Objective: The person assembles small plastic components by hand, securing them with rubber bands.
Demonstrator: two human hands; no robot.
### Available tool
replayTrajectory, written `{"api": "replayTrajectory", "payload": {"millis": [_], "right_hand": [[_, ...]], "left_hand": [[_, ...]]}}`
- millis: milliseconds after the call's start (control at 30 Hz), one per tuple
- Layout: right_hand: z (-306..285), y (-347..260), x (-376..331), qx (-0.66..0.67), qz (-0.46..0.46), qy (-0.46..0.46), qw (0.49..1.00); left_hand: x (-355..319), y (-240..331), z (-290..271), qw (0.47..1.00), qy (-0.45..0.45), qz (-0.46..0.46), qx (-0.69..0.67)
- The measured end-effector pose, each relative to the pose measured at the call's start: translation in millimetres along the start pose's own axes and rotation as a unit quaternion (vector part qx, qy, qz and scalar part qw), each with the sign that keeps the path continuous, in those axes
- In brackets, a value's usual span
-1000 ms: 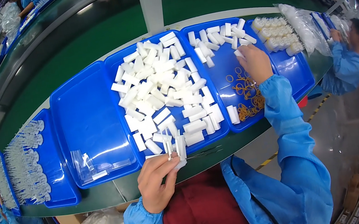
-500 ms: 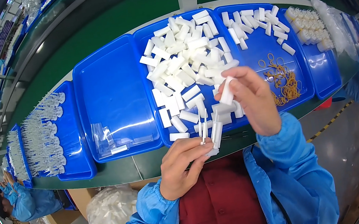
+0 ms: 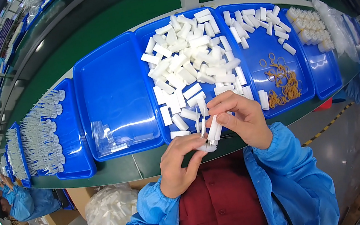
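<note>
In front of my chest, my left hand pinches the base of a small white plastic part whose thin prongs point upward. My right hand is closed on a white foam block, thumb and fingers around its upper end. That block is at the prongs, beside another white block standing on the same part; my fingers partly hide how far it sits on. Just beyond both hands, a blue tray carries a heap of similar white blocks.
To the right, another blue tray has white blocks and tan rubber bands. Bundled white pieces stand farther right. At left, a tray holds clear plastic pieces; beyond it are rows of pronged parts. A co-worker sits far left.
My right hand has moved down and left with its foam block, from above the heap to the pronged part. My left hand has stayed nearly in place.
</note>
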State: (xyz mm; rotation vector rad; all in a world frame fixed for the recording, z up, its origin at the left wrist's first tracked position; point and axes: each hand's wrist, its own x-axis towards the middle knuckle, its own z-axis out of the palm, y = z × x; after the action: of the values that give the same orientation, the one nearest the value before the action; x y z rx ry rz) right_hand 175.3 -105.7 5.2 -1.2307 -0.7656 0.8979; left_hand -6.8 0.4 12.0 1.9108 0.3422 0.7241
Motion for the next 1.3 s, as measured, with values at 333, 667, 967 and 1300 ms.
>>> {"api": "replayTrajectory", "payload": {"millis": [333,667,967,1300], "right_hand": [[-13.9,-4.8,-3.3,-0.179,-0.177,-0.031,0.967],[-242.9,-23.9,19.5,-0.762,-0.088,0.209,0.606],[-156.7,-45.6,28.9,-0.230,-0.013,0.215,0.949],[-12.0,-17.0,11.0,0.065,0.067,0.099,0.991]], "left_hand": [[4.4,-8.8,8.3,0.996,0.027,0.072,0.048],[4.5,-6.6,10.0,0.996,0.017,0.064,0.058],[16.8,4.2,7.6,0.986,-0.046,0.092,0.132],[13.3,5.6,0.8,0.972,-0.085,0.148,0.161]]}}
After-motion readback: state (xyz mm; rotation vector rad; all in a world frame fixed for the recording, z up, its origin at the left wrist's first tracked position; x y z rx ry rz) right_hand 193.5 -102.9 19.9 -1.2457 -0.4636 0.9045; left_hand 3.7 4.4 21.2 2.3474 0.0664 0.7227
